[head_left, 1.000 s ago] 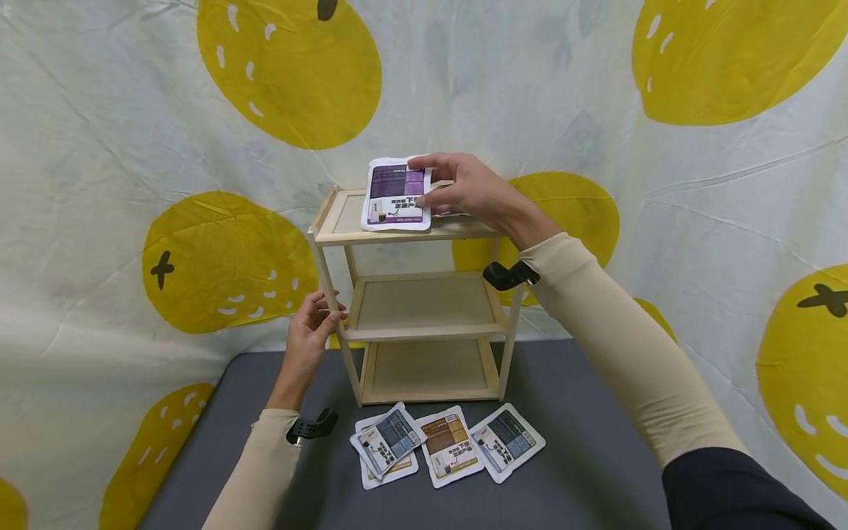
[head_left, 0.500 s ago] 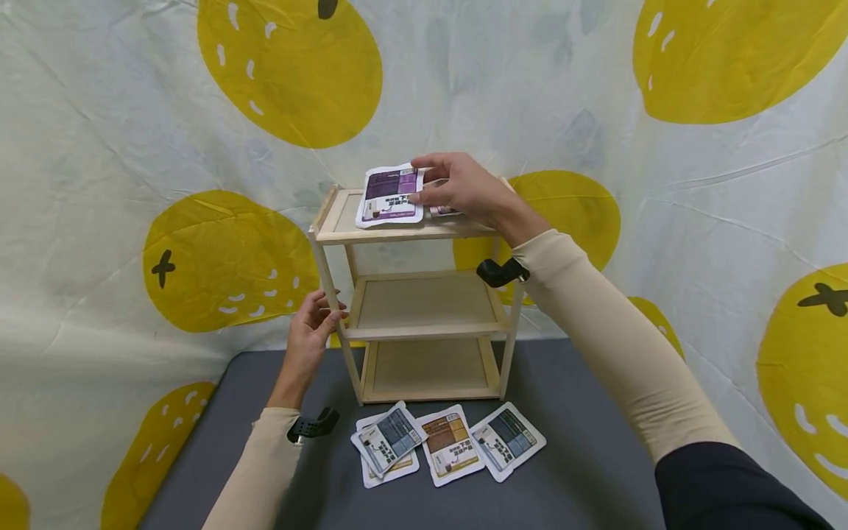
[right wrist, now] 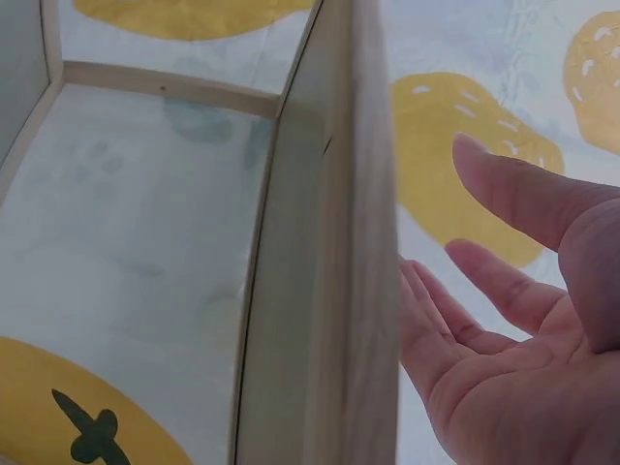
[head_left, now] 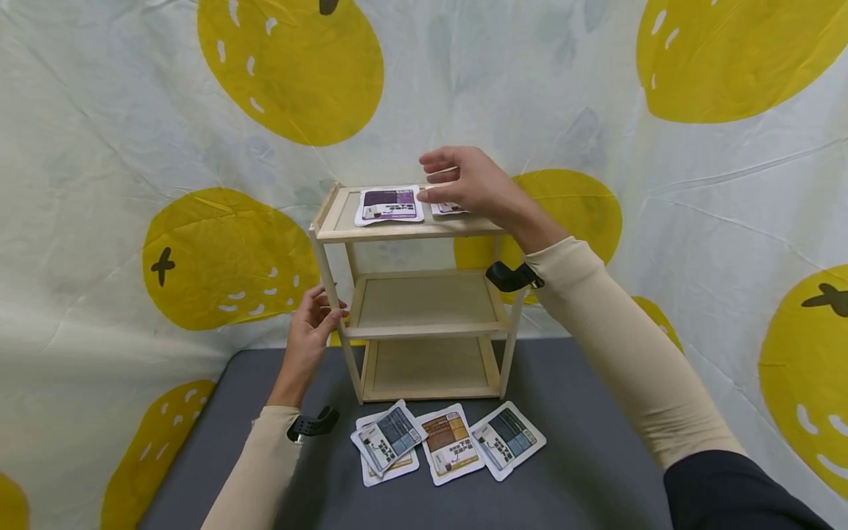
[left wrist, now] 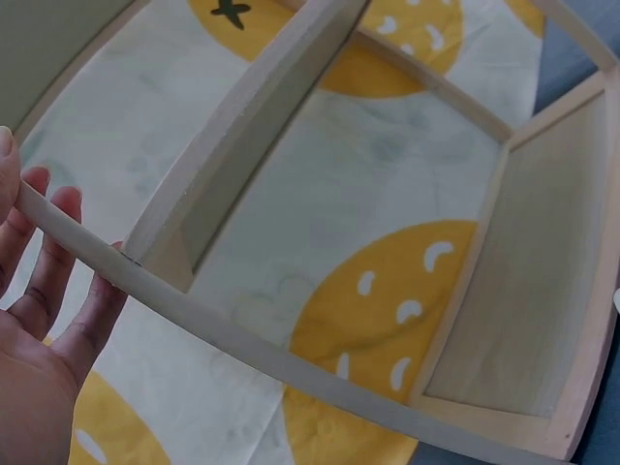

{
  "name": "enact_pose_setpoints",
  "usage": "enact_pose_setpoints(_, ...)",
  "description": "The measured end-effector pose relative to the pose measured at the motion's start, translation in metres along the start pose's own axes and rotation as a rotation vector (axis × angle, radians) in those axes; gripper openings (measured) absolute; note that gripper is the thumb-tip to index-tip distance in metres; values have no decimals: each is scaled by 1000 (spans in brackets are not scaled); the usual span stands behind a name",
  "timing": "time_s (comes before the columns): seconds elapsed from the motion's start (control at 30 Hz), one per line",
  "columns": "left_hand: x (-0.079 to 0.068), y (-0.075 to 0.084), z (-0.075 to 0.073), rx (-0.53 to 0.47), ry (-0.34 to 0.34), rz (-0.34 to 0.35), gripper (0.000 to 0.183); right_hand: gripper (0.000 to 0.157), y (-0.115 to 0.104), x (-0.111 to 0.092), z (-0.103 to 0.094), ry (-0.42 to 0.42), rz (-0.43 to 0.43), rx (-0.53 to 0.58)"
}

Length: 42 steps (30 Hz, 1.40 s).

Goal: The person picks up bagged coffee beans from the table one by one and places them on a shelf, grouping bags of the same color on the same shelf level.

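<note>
A light wooden three-tier shelf rack (head_left: 424, 333) stands on the grey table. My left hand (head_left: 310, 327) holds its left front post (left wrist: 232, 339), thumb on one side and fingers on the other. On the top tier lies a purple-and-white packet (head_left: 389, 205), flat on the left half. A second packet (head_left: 447, 208) is beside it, partly hidden by my right hand (head_left: 473, 182). That hand hovers over the tier's right half with nothing in it; in the right wrist view its fingers (right wrist: 504, 281) are spread and loosely bent.
In front of the rack lie several flat packets: a blue-grey one (head_left: 391, 442) overlapping a yellow-edged one (head_left: 371, 480), an orange-brown one (head_left: 452, 445) and a dark teal one (head_left: 509, 442). Behind hangs a white cloth (head_left: 424, 81) with yellow fruit prints.
My right hand has let go of the purple packet, which went from tilted to flat on the top tier. The hand has lifted slightly, up and right. My left hand stays on the post.
</note>
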<state>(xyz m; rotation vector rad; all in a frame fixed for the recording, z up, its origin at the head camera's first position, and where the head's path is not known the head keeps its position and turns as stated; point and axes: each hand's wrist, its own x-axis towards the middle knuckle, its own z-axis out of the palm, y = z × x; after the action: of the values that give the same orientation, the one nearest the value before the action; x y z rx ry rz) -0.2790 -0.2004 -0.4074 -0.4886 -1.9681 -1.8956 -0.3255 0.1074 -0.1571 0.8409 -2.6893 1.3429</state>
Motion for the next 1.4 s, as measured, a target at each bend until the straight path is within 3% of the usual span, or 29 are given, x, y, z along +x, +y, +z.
enact_pose_setpoints(0.2, 0, 1, -1, 0, -10, 8, 38, 62, -1, -11, 2, -21, -16, 112)
enact_pose_setpoints(1.07, -1, 1, -1, 36, -19, 18, 37, 60, 13, -55, 14, -146, -181, 223)
enact_pose_setpoints(1.4, 0, 0, -1, 35, -18, 13, 38, 58, 18, -71, 23, -197, -188, 251)
